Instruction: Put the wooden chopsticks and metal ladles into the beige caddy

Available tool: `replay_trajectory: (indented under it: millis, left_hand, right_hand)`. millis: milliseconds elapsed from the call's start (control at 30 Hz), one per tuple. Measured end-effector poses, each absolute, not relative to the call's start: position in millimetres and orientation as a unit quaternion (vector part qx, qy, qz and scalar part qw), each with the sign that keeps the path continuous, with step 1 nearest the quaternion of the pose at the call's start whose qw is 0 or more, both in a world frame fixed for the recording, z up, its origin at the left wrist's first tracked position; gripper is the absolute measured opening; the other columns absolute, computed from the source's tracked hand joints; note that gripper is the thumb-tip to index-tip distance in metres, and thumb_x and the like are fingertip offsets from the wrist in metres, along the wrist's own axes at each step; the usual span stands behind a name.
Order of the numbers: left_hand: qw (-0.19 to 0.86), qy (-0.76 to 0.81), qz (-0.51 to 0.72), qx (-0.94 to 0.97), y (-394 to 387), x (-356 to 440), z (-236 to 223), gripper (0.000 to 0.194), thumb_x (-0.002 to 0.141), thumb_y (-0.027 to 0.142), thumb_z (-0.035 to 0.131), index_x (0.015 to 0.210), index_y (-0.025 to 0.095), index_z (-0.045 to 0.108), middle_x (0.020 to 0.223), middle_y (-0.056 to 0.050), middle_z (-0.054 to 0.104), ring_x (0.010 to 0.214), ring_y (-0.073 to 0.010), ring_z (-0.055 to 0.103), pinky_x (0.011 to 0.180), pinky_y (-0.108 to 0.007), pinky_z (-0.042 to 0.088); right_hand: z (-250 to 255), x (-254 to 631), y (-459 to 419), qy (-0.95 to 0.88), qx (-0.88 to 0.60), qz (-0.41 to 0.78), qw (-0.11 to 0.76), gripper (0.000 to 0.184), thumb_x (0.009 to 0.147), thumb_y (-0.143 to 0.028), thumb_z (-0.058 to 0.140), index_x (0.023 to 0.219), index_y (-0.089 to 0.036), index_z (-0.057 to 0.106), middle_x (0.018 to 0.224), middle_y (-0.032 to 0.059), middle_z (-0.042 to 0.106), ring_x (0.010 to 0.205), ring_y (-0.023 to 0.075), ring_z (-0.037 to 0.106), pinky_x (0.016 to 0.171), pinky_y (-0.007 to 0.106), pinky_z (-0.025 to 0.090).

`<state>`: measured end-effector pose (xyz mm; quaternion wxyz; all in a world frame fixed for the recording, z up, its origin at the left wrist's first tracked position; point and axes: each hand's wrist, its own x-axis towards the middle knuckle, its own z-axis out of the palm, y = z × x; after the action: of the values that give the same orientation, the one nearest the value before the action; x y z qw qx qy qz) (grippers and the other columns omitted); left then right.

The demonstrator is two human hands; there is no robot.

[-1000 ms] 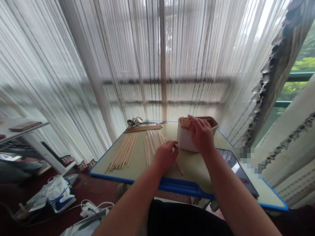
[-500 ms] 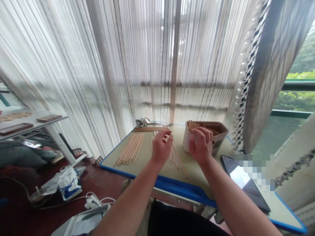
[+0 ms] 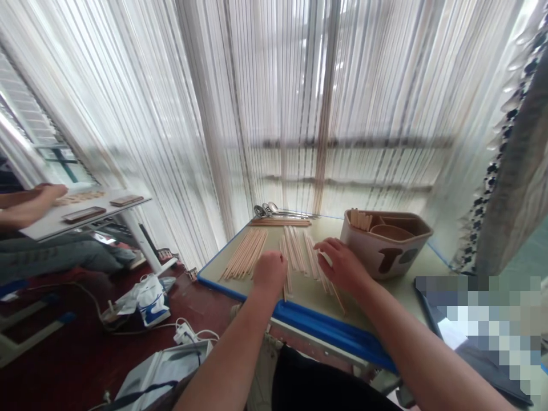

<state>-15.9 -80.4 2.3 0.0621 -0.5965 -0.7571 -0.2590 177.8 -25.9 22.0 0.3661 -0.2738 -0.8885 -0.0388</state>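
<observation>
My left hand (image 3: 270,270) is closed low over the table, between a fanned pile of wooden chopsticks (image 3: 246,254) on its left and a looser group of chopsticks (image 3: 295,251) on its right. Its fingertips are hidden, so I cannot make out what it grips. Fingers apart and slightly bent, my right hand (image 3: 340,264) hovers at the right-hand chopsticks, with nothing visible in it. Just behind it stands a divided utensil holder (image 3: 372,257). Upright chopsticks (image 3: 360,220) fill part of its left compartment.
Several metal ladles or strainers (image 3: 272,211) lie at the table's back edge. A dark tablet-like device (image 3: 428,308), partly blurred out, sits at right. Blue edging (image 3: 334,334) borders the table. At far left, another person's hand (image 3: 47,194) is over a white table (image 3: 51,222).
My right hand has left the holder's rim and come down to the chopsticks. My left hand has lowered and closed. The view has turned left, bringing another person's hand into sight.
</observation>
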Motion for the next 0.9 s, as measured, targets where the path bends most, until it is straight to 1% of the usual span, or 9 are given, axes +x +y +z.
replay_trajectory:
  millis: [100, 233, 333, 433, 500, 667, 733, 800, 900]
  left_hand:
    - [0.070, -0.772, -0.246, -0.582, -80, -14, -1, 0.026, 0.080, 0.025, 0.047, 0.077, 0.013, 0.070, 0.079, -0.016, 0.066, 0.072, -0.0226, 0.063, 0.065, -0.030, 0.046]
    - [0.065, -0.777, -0.243, -0.577, -76, -18, -4, 0.024, 0.077, 0.026, 0.050, 0.079, 0.013, 0.071, 0.081, -0.016, 0.067, 0.074, -0.0234, 0.063, 0.067, -0.030, 0.046]
    - [0.055, -0.777, -0.249, -0.575, -74, -20, -5, 0.023, 0.075, 0.025, 0.052, 0.077, 0.013, 0.071, 0.079, -0.017, 0.067, 0.075, -0.0248, 0.064, 0.067, -0.031, 0.046]
    - [0.026, -0.783, -0.266, -0.562, -75, -21, -3, 0.020, 0.073, 0.024, 0.053, 0.076, 0.015, 0.071, 0.075, -0.014, 0.068, 0.075, -0.0230, 0.064, 0.068, -0.029, 0.046]
    - [0.001, -0.783, -0.287, -0.552, -77, -20, -1, 0.020, 0.073, 0.027, 0.054, 0.075, 0.017, 0.071, 0.074, -0.012, 0.068, 0.074, -0.0218, 0.063, 0.067, -0.029, 0.045]
    - [-0.034, -0.750, -0.356, -0.556, -82, -20, 3, 0.020, 0.076, 0.031, 0.053, 0.076, 0.018, 0.068, 0.075, -0.008, 0.068, 0.071, -0.0194, 0.062, 0.063, -0.028, 0.042]
    - [-0.053, -0.732, -0.373, -0.568, -82, -22, 3, 0.019, 0.077, 0.031, 0.053, 0.076, 0.018, 0.068, 0.076, -0.007, 0.069, 0.072, -0.0184, 0.062, 0.063, -0.027, 0.042]
    - [-0.086, -0.707, -0.384, -0.587, -82, -23, 2, 0.020, 0.076, 0.031, 0.054, 0.077, 0.017, 0.068, 0.076, -0.006, 0.068, 0.071, -0.0170, 0.061, 0.064, -0.026, 0.042]
    - [-0.164, -0.643, -0.410, -0.626, -81, -25, 1, 0.022, 0.076, 0.032, 0.054, 0.080, 0.016, 0.068, 0.076, -0.004, 0.068, 0.068, -0.0148, 0.060, 0.064, -0.025, 0.044]
  right_hand:
    - [19, 180, -24, -0.882, -0.286, -0.018, 0.375, 0.020, 0.084, -0.021, 0.045, 0.100, -0.020, 0.057, 0.094, 0.0074, 0.058, 0.089, 0.0202, 0.055, 0.079, 0.035, 0.046]
    - [17, 182, -20, -0.874, -0.303, -0.005, 0.380, 0.019, 0.084, -0.023, 0.045, 0.098, -0.020, 0.057, 0.093, 0.0068, 0.058, 0.087, 0.0196, 0.056, 0.078, 0.034, 0.046]
    - [15, 182, -18, -0.873, -0.305, 0.000, 0.381, 0.018, 0.084, -0.024, 0.046, 0.097, -0.021, 0.058, 0.091, 0.0060, 0.058, 0.084, 0.0190, 0.056, 0.077, 0.034, 0.046]
    - [13, 182, -17, -0.872, -0.306, 0.003, 0.382, 0.018, 0.083, -0.025, 0.047, 0.096, -0.021, 0.059, 0.089, 0.0056, 0.058, 0.081, 0.0184, 0.056, 0.075, 0.033, 0.046]
    - [13, 182, -16, -0.872, -0.308, 0.005, 0.381, 0.018, 0.083, -0.025, 0.047, 0.095, -0.021, 0.059, 0.088, 0.0054, 0.059, 0.081, 0.0181, 0.056, 0.074, 0.032, 0.046]
    - [13, 182, -16, -0.867, -0.315, 0.017, 0.386, 0.018, 0.084, -0.026, 0.046, 0.093, -0.019, 0.060, 0.085, 0.0050, 0.059, 0.078, 0.0172, 0.057, 0.073, 0.031, 0.046]
    - [13, 181, -16, -0.863, -0.316, 0.027, 0.393, 0.020, 0.085, -0.026, 0.045, 0.096, -0.019, 0.060, 0.085, 0.0052, 0.060, 0.076, 0.0165, 0.057, 0.072, 0.031, 0.047]
    - [13, 180, -17, -0.862, -0.312, 0.036, 0.398, 0.026, 0.085, -0.026, 0.044, 0.106, -0.020, 0.059, 0.094, 0.0066, 0.061, 0.077, 0.0163, 0.059, 0.072, 0.032, 0.049]
    - [9, 176, -16, -0.867, -0.294, 0.036, 0.401, 0.038, 0.086, -0.027, 0.046, 0.124, -0.025, 0.050, 0.117, 0.0093, 0.056, 0.095, 0.0190, 0.059, 0.080, 0.036, 0.050]
